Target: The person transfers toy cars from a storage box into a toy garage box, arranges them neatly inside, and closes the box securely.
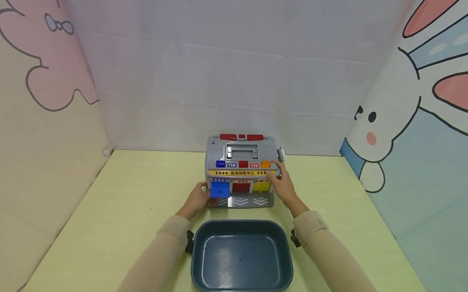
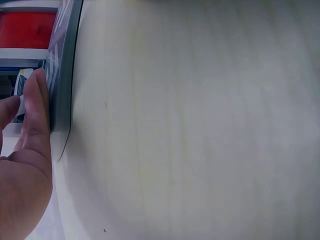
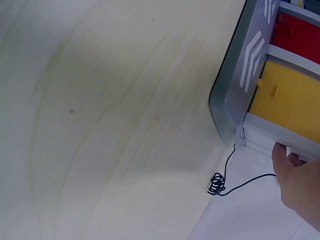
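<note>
A grey toy garage [image 1: 217, 150] stands by the back wall, with blue, red and orange buttons above its doors. Its blue door [image 1: 220, 190] is swung up, while the red door [image 1: 241, 187] and yellow door [image 1: 261, 187] are down. My left hand [image 1: 196, 200] reaches in under the blue door. There, in the left wrist view, thumb and finger pinch a small white toy car [image 2: 21, 90], partly hidden by them. My right hand [image 1: 285, 189] grips the garage's upper right corner, its fingertips beside the orange button [image 1: 265, 164].
A dark blue plastic tray [image 1: 241, 287] lies in front of the garage, between my forearms. A coiled black cord [image 3: 216, 185] runs from the garage's right side. White cloth [image 1: 162, 86] hangs behind the pale green table [image 1: 146, 181], with cartoon-printed panels at both sides.
</note>
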### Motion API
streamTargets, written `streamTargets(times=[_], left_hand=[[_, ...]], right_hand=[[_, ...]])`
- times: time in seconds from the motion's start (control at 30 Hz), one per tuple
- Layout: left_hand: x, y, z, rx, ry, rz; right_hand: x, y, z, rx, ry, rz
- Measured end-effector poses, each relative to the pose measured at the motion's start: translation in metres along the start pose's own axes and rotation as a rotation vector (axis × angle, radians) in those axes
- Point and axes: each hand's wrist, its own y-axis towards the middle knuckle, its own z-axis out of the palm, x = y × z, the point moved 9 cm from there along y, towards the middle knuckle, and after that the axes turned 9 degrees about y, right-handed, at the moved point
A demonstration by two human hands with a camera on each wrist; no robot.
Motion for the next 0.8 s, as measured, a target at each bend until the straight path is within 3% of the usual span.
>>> streamTargets(times=[0.2,0.3,0.53,0.8], left_hand=[[0.002,0.0,-0.004,-0.007,0.041,-0.01],[0.003,0.0,-0.006,-0.005,0.062,-0.002],[-0.004,-0.004,-0.018,-0.057,0.246,-0.008],[-0.017,-0.01,-0.029,-0.169,0.205,0.033]], right_hand=[[0.022,-0.01,0.004,0.019,0.013,0.008],[0.016,-0.007,0.002,0.012,0.026,0.018],[-0.005,0.004,-0.001,-0.019,-0.025,-0.023],[-0.006,0.003,-0.001,-0.027,-0.018,-0.027]])
